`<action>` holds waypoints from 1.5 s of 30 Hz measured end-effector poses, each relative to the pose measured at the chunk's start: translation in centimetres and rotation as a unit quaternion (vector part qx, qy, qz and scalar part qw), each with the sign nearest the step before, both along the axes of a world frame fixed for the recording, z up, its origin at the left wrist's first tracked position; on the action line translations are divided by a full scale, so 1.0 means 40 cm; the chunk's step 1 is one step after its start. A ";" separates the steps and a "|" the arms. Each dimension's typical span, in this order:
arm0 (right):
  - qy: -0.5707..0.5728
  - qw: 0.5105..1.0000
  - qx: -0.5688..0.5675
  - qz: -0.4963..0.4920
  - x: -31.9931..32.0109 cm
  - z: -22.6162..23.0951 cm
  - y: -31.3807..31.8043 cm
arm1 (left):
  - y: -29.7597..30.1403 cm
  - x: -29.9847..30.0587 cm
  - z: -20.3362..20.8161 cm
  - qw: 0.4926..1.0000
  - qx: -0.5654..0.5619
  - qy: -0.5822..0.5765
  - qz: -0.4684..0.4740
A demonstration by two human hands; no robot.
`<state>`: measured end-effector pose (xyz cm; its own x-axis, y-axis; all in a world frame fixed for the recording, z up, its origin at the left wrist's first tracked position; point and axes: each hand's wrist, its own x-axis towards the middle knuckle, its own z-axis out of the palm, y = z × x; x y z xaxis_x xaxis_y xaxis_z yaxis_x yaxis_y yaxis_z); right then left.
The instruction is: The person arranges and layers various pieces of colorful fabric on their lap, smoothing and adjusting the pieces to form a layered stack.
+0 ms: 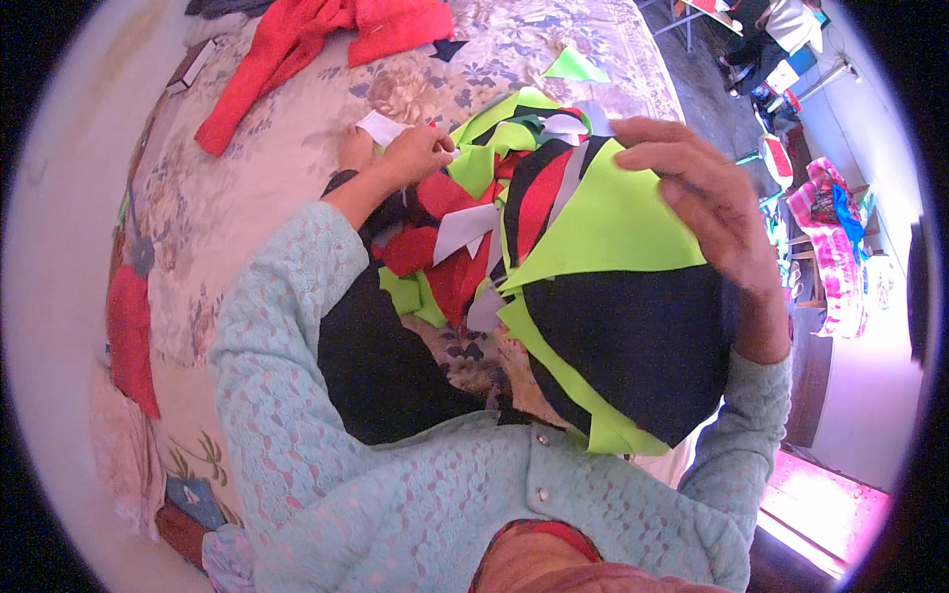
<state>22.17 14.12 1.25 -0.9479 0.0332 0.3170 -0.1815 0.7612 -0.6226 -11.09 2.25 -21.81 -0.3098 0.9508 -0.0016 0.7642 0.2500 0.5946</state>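
Observation:
My left hand (pixel 420 151) is closed in a pinch at the far left of a heap of fabric scraps (pixel 463 272), with a pale bit of scrap at its fingertips. A white scrap (pixel 380 127) lies just beyond that wrist, beside a skin-coloured shape I cannot make out. Lime green, red, black, white and grey pieces overlap in the heap. My right hand (pixel 697 193) has its fingers apart over the edge of a large lime green piece (pixel 618 217). Below that, a big black piece (pixel 628 336) bulges toward my chest, with a lime strip along it. More black cloth (pixel 386 366) lies at left.
A flowered bedspread (pixel 267 208) lies under everything. On its far side are a red garment (pixel 297 59) and a lime triangle scrap (pixel 576 66). A red cloth (pixel 130 336) hangs at the left edge. A chair with a pink checked cloth (pixel 838 257) and another person (pixel 786 35) are at right.

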 end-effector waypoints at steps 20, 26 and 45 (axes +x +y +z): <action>0.017 0.986 0.153 0.058 -0.023 -0.135 0.000 | 0.050 0.029 -0.155 0.978 -0.120 0.173 -0.009; -0.001 0.988 0.148 0.053 -0.018 -0.134 -0.001 | 0.036 0.004 -0.089 0.984 -0.041 0.173 0.009; 0.001 1.000 -0.008 0.016 -0.013 -0.125 0.007 | -0.009 0.173 0.340 0.907 0.217 -0.360 -0.021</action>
<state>21.64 14.40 -3.75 -0.9479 0.0075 0.3186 -0.2073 0.7450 -0.6341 -4.16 1.90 -8.22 -0.3414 0.9208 0.1884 0.1415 -0.1478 0.9788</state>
